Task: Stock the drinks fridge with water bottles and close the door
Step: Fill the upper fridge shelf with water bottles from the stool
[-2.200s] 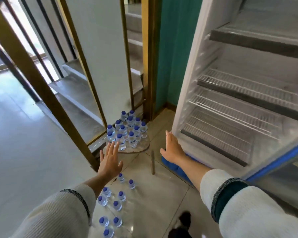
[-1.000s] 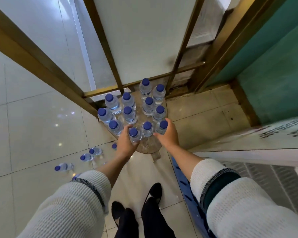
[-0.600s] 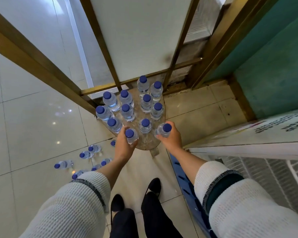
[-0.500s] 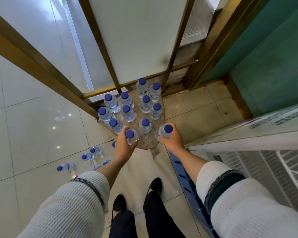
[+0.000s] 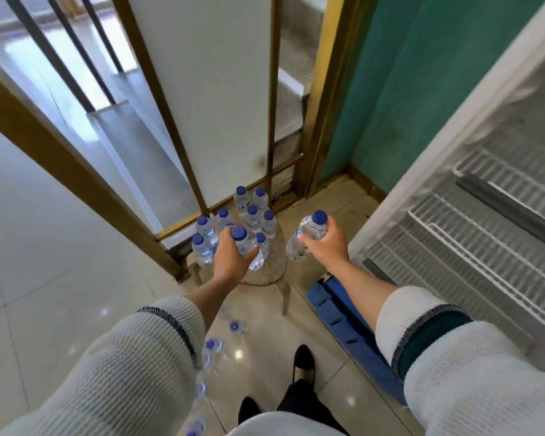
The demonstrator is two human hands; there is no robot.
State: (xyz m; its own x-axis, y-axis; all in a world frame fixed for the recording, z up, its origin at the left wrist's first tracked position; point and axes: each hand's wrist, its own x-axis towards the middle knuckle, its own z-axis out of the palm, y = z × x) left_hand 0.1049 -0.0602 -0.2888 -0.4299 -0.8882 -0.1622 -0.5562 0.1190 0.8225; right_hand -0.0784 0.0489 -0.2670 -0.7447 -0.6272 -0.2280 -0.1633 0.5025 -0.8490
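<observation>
Open fridge shelves (image 5: 485,247) offer free room at right; the stool's bottles (image 5: 252,212) crowd left.

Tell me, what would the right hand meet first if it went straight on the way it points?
Probably the bare floor tile, then the teal wall; the right hand points past the stool's bottles. Depth is unclear.

Clear round stool (image 5: 276,272) on tiled floor (image 5: 44,247); gold-framed partition (image 5: 76,171) behind; teal wall (image 5: 406,89); black shoes (image 5: 302,363).
</observation>
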